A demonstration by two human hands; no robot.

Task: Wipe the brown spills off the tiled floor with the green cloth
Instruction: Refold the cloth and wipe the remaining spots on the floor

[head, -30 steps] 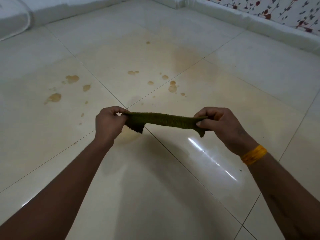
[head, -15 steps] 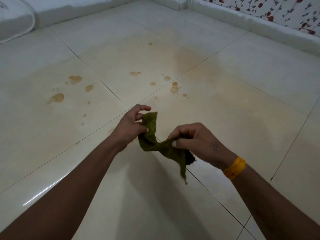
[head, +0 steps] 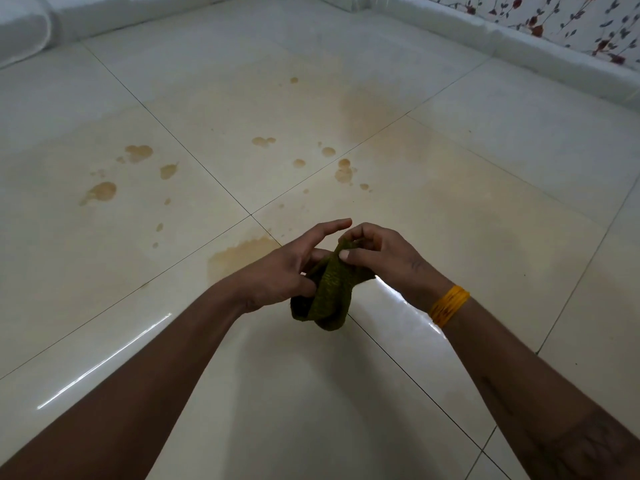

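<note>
The green cloth (head: 329, 292) hangs folded in a loop above the tiled floor (head: 485, 168), held between both hands. My left hand (head: 280, 271) grips its left side, with the index finger stretched out. My right hand (head: 377, 254) pinches the cloth's top fold between thumb and fingers. A large brown spill (head: 239, 256) lies on the floor just left of my left hand. Several smaller brown drops (head: 344, 173) dot the tiles farther ahead, and more brown drops (head: 102, 192) sit at the left.
A white skirting ledge (head: 519, 46) runs along the far right below flowered wallpaper (head: 571, 19). A white rounded object (head: 20, 26) sits at the far left corner. A faint brown smear (head: 360, 109) marks the tile ahead.
The cloth was stretched flat between my hands a second ago. My hands have come together and the cloth is now folded over, hanging doubled between them.
</note>
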